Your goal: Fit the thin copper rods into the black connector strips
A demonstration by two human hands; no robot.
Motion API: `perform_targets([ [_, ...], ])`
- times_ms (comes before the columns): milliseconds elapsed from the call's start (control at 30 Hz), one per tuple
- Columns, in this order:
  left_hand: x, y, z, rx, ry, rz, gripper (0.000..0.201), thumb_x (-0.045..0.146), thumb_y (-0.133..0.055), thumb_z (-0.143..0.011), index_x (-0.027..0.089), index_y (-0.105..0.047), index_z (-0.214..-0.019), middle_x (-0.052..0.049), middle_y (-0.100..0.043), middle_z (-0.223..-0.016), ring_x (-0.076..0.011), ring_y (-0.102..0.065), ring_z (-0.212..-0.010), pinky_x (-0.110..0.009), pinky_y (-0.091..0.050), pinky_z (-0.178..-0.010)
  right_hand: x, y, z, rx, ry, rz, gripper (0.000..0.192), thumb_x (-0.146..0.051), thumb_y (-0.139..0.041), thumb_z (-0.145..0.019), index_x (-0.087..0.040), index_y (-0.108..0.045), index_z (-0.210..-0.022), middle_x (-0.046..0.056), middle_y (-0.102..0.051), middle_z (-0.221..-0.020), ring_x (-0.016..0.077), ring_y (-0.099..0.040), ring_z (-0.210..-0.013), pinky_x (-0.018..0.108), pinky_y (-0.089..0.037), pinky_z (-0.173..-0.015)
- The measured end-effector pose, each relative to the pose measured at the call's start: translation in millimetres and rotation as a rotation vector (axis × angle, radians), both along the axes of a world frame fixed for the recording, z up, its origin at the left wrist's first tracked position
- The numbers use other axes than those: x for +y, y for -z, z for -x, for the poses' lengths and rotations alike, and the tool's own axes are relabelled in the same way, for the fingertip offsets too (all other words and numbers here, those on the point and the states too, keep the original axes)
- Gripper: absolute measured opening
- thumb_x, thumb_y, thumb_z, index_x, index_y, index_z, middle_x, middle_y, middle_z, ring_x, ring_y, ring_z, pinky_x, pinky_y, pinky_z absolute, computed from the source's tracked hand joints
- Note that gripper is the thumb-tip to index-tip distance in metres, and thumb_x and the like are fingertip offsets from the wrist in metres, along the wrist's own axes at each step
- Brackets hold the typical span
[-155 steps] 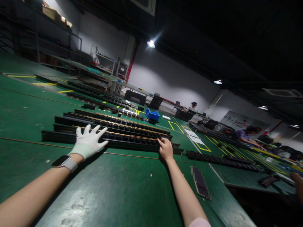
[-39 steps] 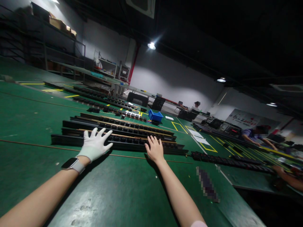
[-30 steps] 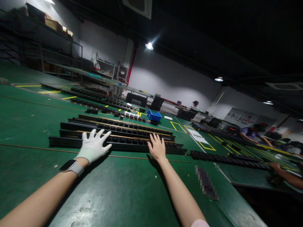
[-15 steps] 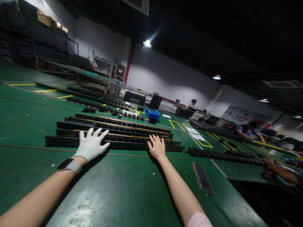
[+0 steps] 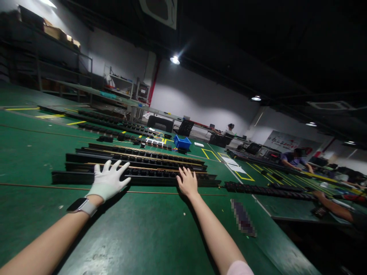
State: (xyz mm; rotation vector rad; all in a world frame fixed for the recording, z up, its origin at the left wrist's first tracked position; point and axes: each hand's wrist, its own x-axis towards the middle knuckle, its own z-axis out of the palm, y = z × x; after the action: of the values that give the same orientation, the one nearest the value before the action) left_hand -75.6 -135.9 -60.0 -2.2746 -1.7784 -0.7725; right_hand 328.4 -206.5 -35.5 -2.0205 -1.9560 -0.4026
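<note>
Several long black rails (image 5: 155, 179) lie side by side across the green table, with dark blocks and brass-coloured rods (image 5: 137, 151) along them. My left hand (image 5: 108, 180), in a white glove with a watch on the wrist, is spread over the left part of the nearest rail. Bare, my right hand (image 5: 187, 181) lies with fingers apart at the right part of the same rail, fingertips over its top edge. Neither hand is closed round anything. Whether the palms press on the rail I cannot tell. A thin brown rod (image 5: 160, 193) runs along the table on the near side.
Behind the rails stand a blue bin (image 5: 182, 142) and rows of black blocks (image 5: 114, 133). White papers (image 5: 233, 165) lie right of them. A chain of black blocks (image 5: 263, 188) stretches right, towards another person's arm (image 5: 334, 208). A blurred-out dark object (image 5: 243, 217) lies near the table edge.
The whole view has shifted slightly, so the table and rails sit a little lower and further left. Both hands keep their places on the rail, fingers still spread.
</note>
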Motion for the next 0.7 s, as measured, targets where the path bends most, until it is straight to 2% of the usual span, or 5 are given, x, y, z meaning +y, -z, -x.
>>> perform_targets([
  [267,0,1.5,0,0.015,-0.014,-0.020,0.079,0.066,-0.056,-0.090,0.035,-0.056,-0.162,-0.016,-0.047,-0.172,-0.0516,-0.027,-0.160,-0.075,-0.005,-0.126,3,-3.6,-4,0.002,-0.018,0.001,0.059,-0.057,-0.036,-0.115,-0.035,-0.044,-0.170,0.002,-0.038,-0.177,0.0267,-0.034,-0.165,0.055,-0.013,-0.136],
  [400,-1,1.6,0,0.036,-0.018,-0.041,0.079,0.066,-0.055,-0.091,0.034,-0.056,-0.162,-0.017,-0.049,-0.171,-0.0520,-0.029,-0.159,-0.075,-0.008,-0.125,4,-4.2,-15,0.002,0.029,-0.043,0.061,-0.056,-0.034,-0.116,-0.032,-0.041,-0.172,0.002,-0.035,-0.179,0.0263,-0.029,-0.167,0.053,-0.012,-0.137],
  [533,1,3.0,1,0.038,-0.027,-0.032,0.078,0.068,-0.056,-0.090,0.036,-0.056,-0.162,-0.015,-0.048,-0.172,-0.0513,-0.029,-0.160,-0.075,-0.006,-0.125,4,0.9,-26,-0.004,0.063,-0.020,0.061,-0.056,-0.036,-0.115,-0.030,-0.047,-0.169,0.003,-0.038,-0.177,0.0275,-0.028,-0.167,0.053,-0.012,-0.137],
  [700,4,5.7,1,0.040,-0.022,-0.038,0.079,0.068,-0.055,-0.091,0.034,-0.056,-0.162,-0.016,-0.047,-0.172,-0.0511,-0.028,-0.160,-0.075,-0.006,-0.126,3,3.8,-30,0.013,0.044,-0.013,0.061,-0.056,-0.035,-0.115,-0.030,-0.046,-0.169,0.003,-0.042,-0.175,0.0269,-0.031,-0.166,0.052,-0.013,-0.137],
])
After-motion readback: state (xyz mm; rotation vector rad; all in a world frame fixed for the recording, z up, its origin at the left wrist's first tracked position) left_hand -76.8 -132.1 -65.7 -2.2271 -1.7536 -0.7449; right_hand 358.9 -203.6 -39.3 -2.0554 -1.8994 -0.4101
